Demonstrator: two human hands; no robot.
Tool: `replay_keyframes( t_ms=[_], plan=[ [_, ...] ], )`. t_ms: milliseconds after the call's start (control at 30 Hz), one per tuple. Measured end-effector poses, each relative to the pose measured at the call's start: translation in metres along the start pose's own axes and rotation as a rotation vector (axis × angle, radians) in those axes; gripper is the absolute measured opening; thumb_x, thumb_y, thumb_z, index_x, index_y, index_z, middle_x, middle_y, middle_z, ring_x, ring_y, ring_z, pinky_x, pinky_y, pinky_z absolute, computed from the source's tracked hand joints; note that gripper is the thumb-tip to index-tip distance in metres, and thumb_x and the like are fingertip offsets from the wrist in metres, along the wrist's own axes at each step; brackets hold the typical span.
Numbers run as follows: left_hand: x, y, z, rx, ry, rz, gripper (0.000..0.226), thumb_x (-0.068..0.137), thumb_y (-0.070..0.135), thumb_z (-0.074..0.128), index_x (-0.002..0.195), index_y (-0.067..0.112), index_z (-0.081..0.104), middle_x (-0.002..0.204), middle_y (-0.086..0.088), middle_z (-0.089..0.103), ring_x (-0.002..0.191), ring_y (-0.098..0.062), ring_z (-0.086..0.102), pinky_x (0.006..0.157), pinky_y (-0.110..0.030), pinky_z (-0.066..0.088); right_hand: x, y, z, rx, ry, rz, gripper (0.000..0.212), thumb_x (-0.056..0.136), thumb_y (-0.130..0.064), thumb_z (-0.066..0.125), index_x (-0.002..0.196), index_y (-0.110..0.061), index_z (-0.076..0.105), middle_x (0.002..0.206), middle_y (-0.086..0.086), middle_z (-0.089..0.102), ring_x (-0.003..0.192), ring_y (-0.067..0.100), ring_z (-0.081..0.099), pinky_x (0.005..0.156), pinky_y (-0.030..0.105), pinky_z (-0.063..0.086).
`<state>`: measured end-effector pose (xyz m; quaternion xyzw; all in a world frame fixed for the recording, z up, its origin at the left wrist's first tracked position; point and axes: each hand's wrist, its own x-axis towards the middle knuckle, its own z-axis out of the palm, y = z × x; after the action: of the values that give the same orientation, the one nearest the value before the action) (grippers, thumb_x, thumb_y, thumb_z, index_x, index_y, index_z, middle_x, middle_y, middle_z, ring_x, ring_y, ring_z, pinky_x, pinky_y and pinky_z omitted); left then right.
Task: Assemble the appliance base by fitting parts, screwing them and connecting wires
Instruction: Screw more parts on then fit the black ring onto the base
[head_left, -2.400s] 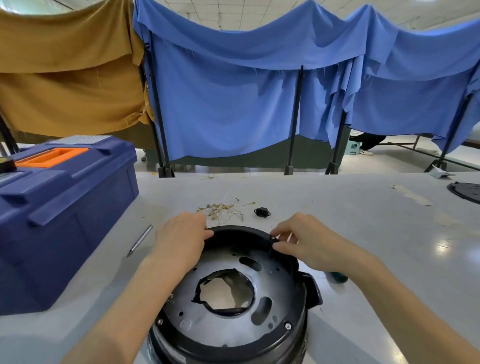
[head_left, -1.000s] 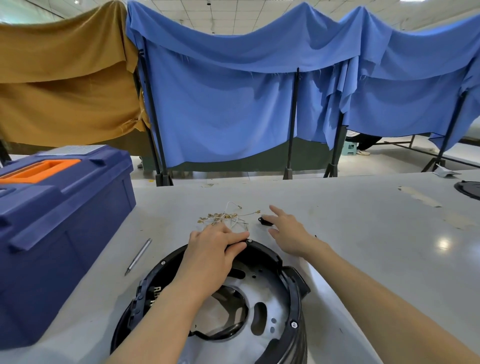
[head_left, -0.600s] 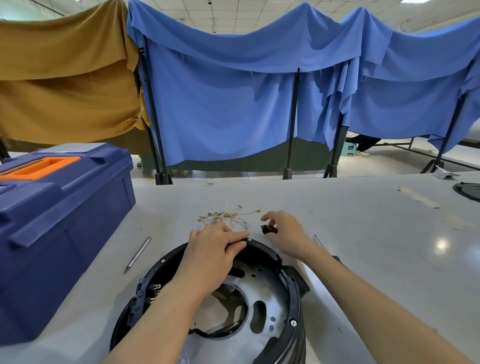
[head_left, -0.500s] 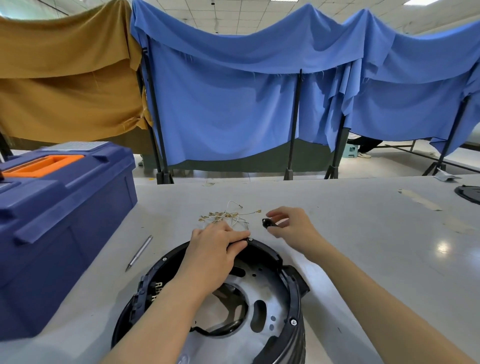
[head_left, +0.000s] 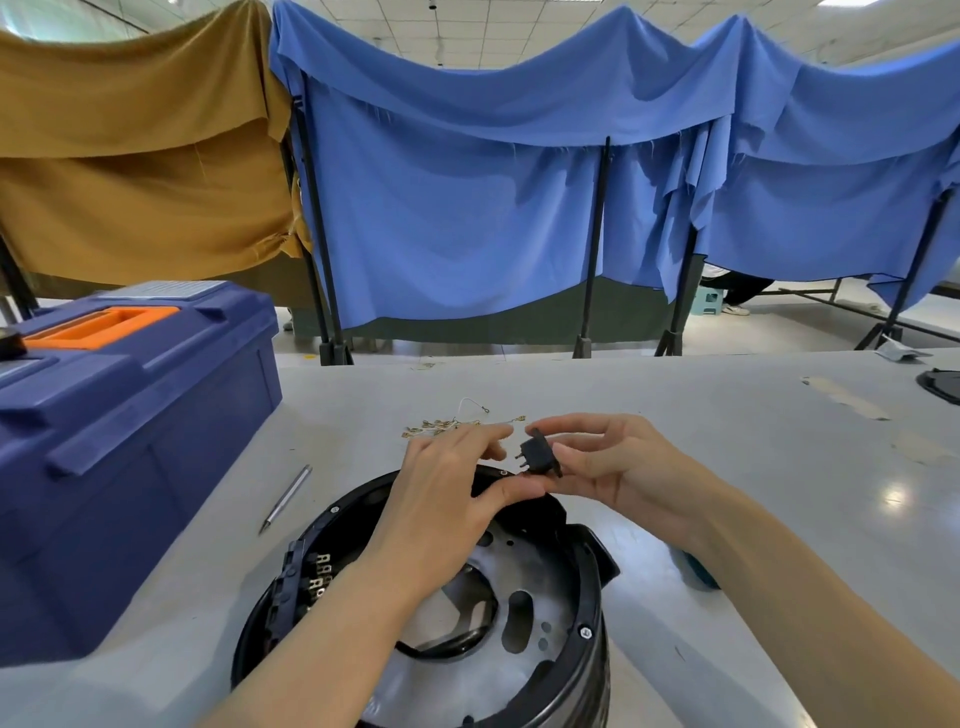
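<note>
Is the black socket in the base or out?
Out: the right hand pinches the socket above the base rim.

- I see through a single camera worn on my head, facing forward and down onto the appliance base (head_left: 589, 597), which sits close under the lens and is cut by the bottom edge.
- The wide angle takes in the surface (head_left: 675, 415) beyond the base, the blue curtain (head_left: 467, 208) behind it, and the toolbox (head_left: 130, 415) left of the base.
- My left grip (head_left: 441, 488) and right grip (head_left: 618, 462), which pinches the black socket (head_left: 537, 457), meet over the base's far rim, near mid-frame.
</note>
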<state>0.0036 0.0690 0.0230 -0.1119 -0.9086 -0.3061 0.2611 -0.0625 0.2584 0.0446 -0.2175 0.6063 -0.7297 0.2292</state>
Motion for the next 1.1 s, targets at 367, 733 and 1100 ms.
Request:
replay_keyframes(
  t_ms=[367,733,1100],
  plan=[
    [0.001,0.007,-0.001,-0.069,-0.117,0.077,0.033,0.091,0.053,0.051,0.106,0.030,0.068,0.095,0.015,0.067,0.095,-0.004,0.060,0.092,-0.037,0.043,-0.007,-0.014,-0.001,-0.424,-0.031,0.034,0.028,0.076,-0.033,0.080,0.096,-0.013,0.076,0.090,0.015,0.075,0.077,0.022,0.071,0.067,0.021,0.054],
    [-0.003,0.014,0.000,-0.230,-0.203,-0.020,0.025,0.071,0.040,0.082,0.093,0.028,0.076,0.083,0.015,0.071,0.081,0.002,0.062,0.074,-0.017,0.048,-0.009,-0.021,-0.009,-0.669,-0.114,0.172,0.029,0.066,-0.028,0.087,0.091,-0.020,0.074,0.098,0.002,0.072,0.084,0.028,0.073,0.071,0.017,0.054],
    [-0.002,0.016,-0.002,-0.485,-0.309,-0.171,0.009,0.084,0.025,0.074,0.092,0.021,0.077,0.084,0.006,0.076,0.082,-0.007,0.071,0.079,-0.021,0.055,-0.009,-0.021,-0.017,-0.553,-0.149,0.236,0.024,0.075,-0.008,0.081,0.095,0.001,0.071,0.095,0.016,0.072,0.079,0.031,0.070,0.069,0.026,0.057]
  ],
)
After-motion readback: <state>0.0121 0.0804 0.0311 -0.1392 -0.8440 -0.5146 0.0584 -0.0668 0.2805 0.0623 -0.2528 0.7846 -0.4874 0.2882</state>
